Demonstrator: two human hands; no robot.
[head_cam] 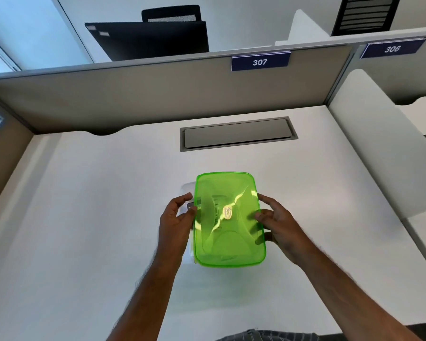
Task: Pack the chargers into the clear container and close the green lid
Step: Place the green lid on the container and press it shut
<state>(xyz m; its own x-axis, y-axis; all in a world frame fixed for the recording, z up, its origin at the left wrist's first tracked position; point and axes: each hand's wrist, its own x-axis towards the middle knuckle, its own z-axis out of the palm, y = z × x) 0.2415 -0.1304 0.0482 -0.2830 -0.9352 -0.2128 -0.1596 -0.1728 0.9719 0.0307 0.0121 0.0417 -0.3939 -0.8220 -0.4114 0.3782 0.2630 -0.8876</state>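
A translucent green lid (229, 220) is held over the clear container (188, 190), which peeks out only at the lid's left side on the white desk. My left hand (176, 217) grips the lid's left edge with fingers curled around it. My right hand (278, 222) grips the right edge, thumb on top. Dark and pale charger shapes (215, 207) show faintly through the green plastic; I cannot make out their details. The lid sits slightly offset to the right of the container.
The white desk (84, 217) has a grey cable hatch (237, 134) behind the container. A beige partition (158, 94) with a "307" sign (260, 61) closes the back. A white side panel (379, 143) stands at the right.
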